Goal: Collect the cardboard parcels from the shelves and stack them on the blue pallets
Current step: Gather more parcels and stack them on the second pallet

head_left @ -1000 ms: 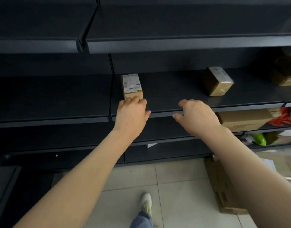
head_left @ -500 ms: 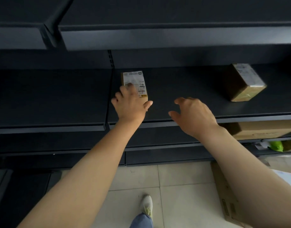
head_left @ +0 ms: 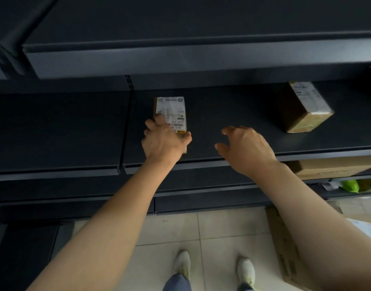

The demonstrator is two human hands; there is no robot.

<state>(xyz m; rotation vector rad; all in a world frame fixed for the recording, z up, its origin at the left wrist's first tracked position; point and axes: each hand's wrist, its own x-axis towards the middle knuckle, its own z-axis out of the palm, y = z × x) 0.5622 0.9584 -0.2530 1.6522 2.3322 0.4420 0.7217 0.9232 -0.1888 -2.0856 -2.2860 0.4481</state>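
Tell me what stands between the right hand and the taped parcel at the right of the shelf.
Nothing visible. The right hand hovers open over bare shelf, and the taped parcel sits apart to its right on the same shelf. The left hand is on the small labelled parcel, on the other side.

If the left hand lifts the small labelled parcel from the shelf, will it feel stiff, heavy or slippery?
The small parcel looks like a rigid cardboard box, so it probably keeps its shape. It fits under the left hand, so it is likely light. Its paper label may give fair grip. The flat base should not roll on the shelf.
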